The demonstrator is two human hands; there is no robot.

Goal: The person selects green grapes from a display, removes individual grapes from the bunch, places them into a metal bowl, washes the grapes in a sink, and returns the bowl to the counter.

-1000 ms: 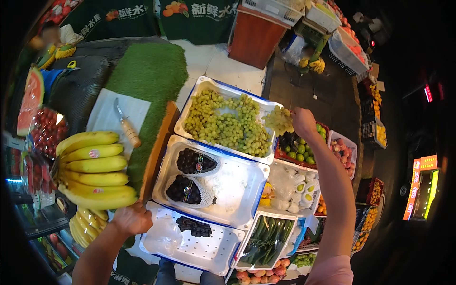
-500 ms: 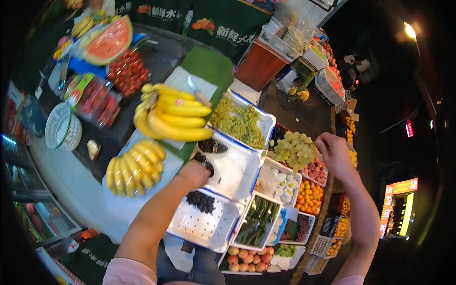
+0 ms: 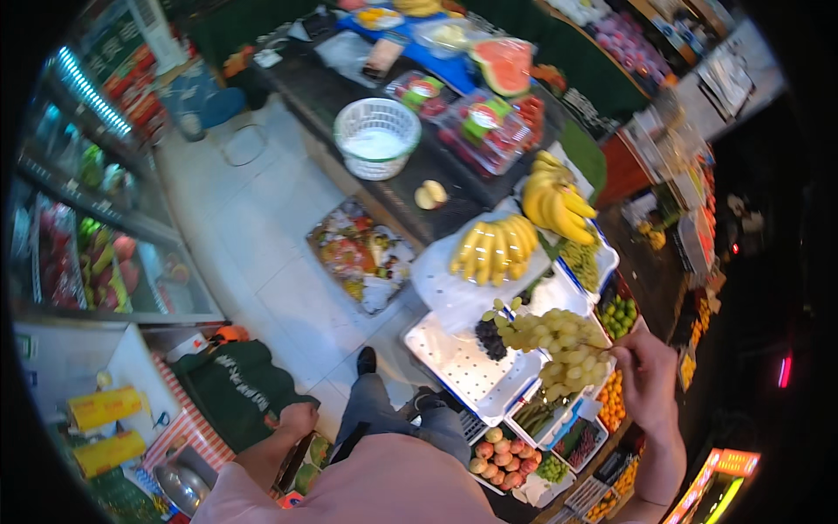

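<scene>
In my right hand (image 3: pixel 648 377), the fingers are pinched at the stem end of a bunch of pale green grapes (image 3: pixel 563 345). The bunch hangs out sideways above the white trays. My left hand (image 3: pixel 295 421) is at the lower left, next to a dark green cloth (image 3: pixel 229 384) with white lettering. Its fingers are curled under and blurred, so I cannot see whether they hold anything. A small bunch of dark grapes (image 3: pixel 491 341) lies in the perforated white tray (image 3: pixel 449 354) below the held bunch. More green grapes (image 3: pixel 578 262) fill a tray behind it.
Bananas (image 3: pixel 559 205), a wrapped banana bunch (image 3: pixel 493 251), a white basket (image 3: pixel 377 140) and boxed red fruit (image 3: pixel 484 131) are on the dark counter. Pomegranates (image 3: pixel 506 458) and oranges (image 3: pixel 613 402) sit nearer. A glass-fronted fridge (image 3: pixel 113 244) stands left; a scrap-filled crate (image 3: pixel 362 258) is on the floor.
My view has swung left. My left hand has left the dark grapes in the tray and moved left beside the green cloth. My right hand still holds the green grapes.
</scene>
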